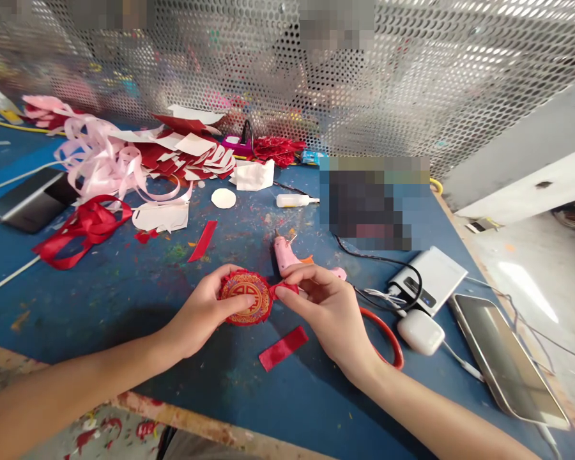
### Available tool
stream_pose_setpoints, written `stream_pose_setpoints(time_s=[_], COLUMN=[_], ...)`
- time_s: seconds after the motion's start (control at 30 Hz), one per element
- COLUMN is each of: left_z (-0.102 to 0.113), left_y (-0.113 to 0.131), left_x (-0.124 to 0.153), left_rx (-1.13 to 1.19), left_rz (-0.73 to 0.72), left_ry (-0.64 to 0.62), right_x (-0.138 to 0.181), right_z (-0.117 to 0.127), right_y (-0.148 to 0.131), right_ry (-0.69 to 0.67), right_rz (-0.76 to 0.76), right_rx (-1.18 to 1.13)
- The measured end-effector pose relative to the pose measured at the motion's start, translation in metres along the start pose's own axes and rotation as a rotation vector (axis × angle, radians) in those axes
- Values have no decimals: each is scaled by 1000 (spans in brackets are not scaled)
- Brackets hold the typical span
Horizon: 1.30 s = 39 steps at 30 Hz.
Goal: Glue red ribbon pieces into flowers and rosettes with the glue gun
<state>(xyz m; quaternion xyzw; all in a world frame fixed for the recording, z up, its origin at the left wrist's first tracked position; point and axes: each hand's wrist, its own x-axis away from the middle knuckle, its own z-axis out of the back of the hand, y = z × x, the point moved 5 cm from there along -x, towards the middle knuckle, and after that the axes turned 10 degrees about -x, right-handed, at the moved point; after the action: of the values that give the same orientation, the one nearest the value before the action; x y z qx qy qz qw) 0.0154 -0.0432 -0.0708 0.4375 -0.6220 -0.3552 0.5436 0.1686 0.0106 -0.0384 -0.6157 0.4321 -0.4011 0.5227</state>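
My left hand (pixel 220 300) grips a round red rosette (pixel 246 297) with a gold and purple pattern, its thumb lying across the face. At the rosette's right edge, my right hand (pixel 323 306) pinches a small folded piece of red ribbon (pixel 285 291) between thumb and fingers. Whether that piece is fixed to the rosette I cannot tell. Just behind the right hand lies a pink glue gun (pixel 285 254), partly covered by the fingers. One cut red ribbon strip (pixel 283 348) rests below the hands, and another red strip (pixel 202 241) lies farther back to the left.
Pink ribbon (pixel 103 156), a red ribbon coil (pixel 84 233) and a pile of red and white pieces (pixel 186 150) cover the back left. To the right are a power bank (pixel 429 278), a white earphone case (pixel 420 332), a phone (pixel 508 358) and cables. Perforated metal (pixel 268 70) stands behind.
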Motion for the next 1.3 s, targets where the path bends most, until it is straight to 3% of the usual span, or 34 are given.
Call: stream_pose_setpoints(time_s=[0.5, 1.3], left_z=[-1, -4], left_y=[-3, -2], left_x=[3, 4], left_rx=[-19, 3], left_rz=[-54, -27], left_ry=[-2, -8], right_x=[5, 6], right_z=[-5, -7], right_y=[-6, -8], right_ry=[-14, -51], right_rz=[107, 138], right_rx=[111, 135])
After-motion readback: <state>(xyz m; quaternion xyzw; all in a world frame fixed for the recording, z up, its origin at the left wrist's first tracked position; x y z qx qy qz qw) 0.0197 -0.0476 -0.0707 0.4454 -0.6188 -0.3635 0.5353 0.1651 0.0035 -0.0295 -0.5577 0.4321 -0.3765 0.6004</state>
